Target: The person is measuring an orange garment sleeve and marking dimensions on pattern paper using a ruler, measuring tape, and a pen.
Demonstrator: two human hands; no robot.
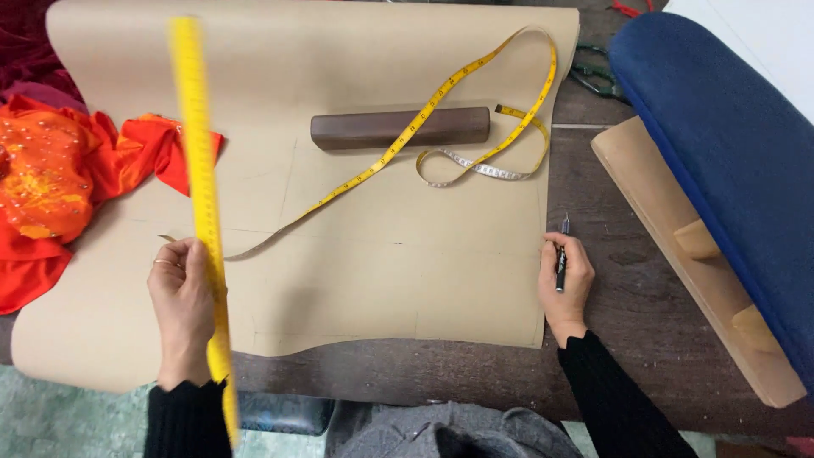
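The long yellow ruler (pixel 203 212) runs steeply from the top left of the frame down to the lower left, blurred and lifted off the surface, and the left hand (pixel 181 301) is closed around its lower part with the fingers wrapped over the edge. Under it lies the sheet of brown pattern paper (pixel 381 254), filling the middle of the frame, with faint pencil lines on it. The right hand (pixel 566 284), at the paper's right edge in the middle right, is clamped on a dark pen (pixel 560 259) whose tip points up the frame. To do this well, I judge the ruler should be laid flat along one of those faint lines and pressed firmly before the pen comes over. Further up, a yellow tape measure (pixel 441 102) loops across a dark wooden block (pixel 398 129). Orange beaded fabric (pixel 59 178) lies at the left, a blue cushioned bench (pixel 729 144) at the right.
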